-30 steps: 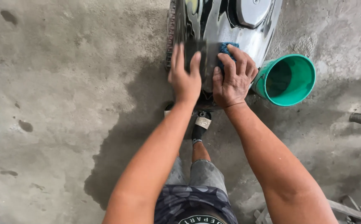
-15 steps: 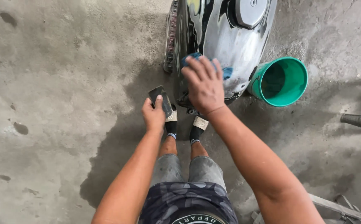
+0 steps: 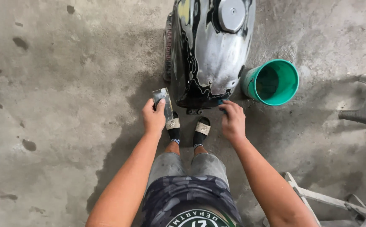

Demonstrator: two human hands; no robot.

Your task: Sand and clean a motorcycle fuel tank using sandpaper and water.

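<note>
Tank (image 3: 210, 54): on wet floor (image 3: 65, 105), far of feet; paint mostly sanded to bare metal, black patches left.
Left hand (image 3: 154, 117): grip clenched on sandpaper (image 3: 163, 102), off tank.
Right hand (image 3: 232, 122): near tank's near edge, prob. pinching blue pad (image 3: 221, 103); partly hidden.
Bucket (image 3: 273, 82): green, right of tank.

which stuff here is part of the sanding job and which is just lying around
In use:
- left hand holding a dark sheet of sandpaper
- right hand on a small blue piece, mostly hidden
- motorcycle fuel tank, paint worn through in patches
- green bucket beside the tank, likely for wetting

Lying about:
- grey metal frame at the right edge
- light metal frame at lower right
</note>
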